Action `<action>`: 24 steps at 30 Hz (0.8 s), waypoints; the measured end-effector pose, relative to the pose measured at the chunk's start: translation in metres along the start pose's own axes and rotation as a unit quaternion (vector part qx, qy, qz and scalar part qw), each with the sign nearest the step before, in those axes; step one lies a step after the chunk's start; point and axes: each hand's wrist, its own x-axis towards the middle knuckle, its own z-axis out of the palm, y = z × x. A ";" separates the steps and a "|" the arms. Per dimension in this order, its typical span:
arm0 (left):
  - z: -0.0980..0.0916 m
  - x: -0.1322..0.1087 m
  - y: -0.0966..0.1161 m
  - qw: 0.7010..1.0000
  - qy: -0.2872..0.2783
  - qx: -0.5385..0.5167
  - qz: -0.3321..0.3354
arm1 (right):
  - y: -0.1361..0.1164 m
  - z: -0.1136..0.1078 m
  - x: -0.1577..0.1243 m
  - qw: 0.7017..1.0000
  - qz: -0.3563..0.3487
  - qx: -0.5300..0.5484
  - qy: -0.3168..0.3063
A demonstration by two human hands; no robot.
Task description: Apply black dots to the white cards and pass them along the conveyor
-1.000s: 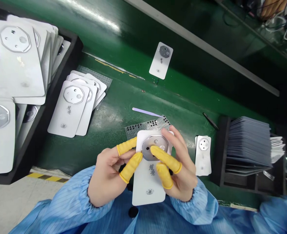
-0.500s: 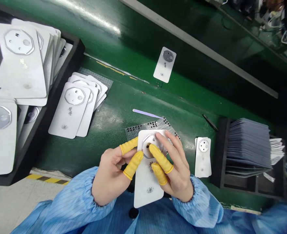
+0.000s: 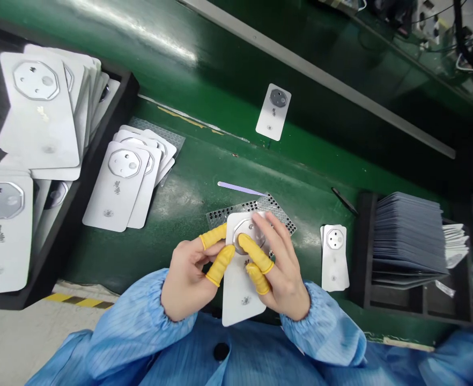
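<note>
My left hand pinches the left edge of a white phone back cover between thumb and forefinger, both in yellow finger cots. The cover is tilted, with an octagonal ring near its top and a small emblem low down. On the ring rests the yellow-capped forefinger of my right hand. Its other fingers are stretched out over the cover's upper right, and the capped thumb is bent over its face. Whatever lies under the right fingertip is hidden. Just behind the cover lies a clear sheet with small black dots.
A thin lilac tool lies beyond the sheet. White covers form a pile at left, beside a black tray of more covers. One cover leans at the back. On the right are two stacked covers and a box of dark panels.
The held cover has risen slightly in view. My right forefinger has shifted a little left and up, over the dark spot that showed inside the ring before.
</note>
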 end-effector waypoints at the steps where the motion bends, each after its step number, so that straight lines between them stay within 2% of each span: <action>1: 0.001 0.001 0.001 1.000 0.005 -0.019 -0.008 | 0.002 0.001 -0.001 0.999 0.012 0.030 0.026; 3: 0.002 0.003 0.002 0.998 0.024 -0.052 -0.022 | 0.003 0.003 -0.001 0.984 0.077 0.119 0.105; 5: 0.002 0.005 0.004 0.995 0.045 -0.081 -0.031 | 0.002 0.006 0.002 0.944 0.168 0.242 0.151; 7: 0.003 0.007 0.003 0.992 0.050 -0.109 -0.034 | -0.001 0.010 0.005 0.894 0.236 0.353 0.142; 9: 0.004 0.010 0.001 0.991 0.046 -0.117 -0.044 | -0.004 0.014 0.009 0.859 0.274 0.411 0.133; 13: 0.003 0.015 -0.005 0.991 0.065 -0.093 -0.075 | -0.008 0.018 0.013 0.832 0.293 0.440 0.168; 19: -0.001 0.017 -0.006 0.986 0.038 -0.113 -0.115 | -0.007 0.015 0.011 0.809 0.322 0.472 0.135; 22: 0.000 0.014 -0.010 0.987 0.048 -0.087 -0.123 | -0.008 0.018 0.013 0.770 0.342 0.530 0.095; 24: 0.001 0.011 -0.014 0.992 0.063 -0.041 -0.098 | -0.008 0.022 0.014 0.739 0.368 0.560 0.077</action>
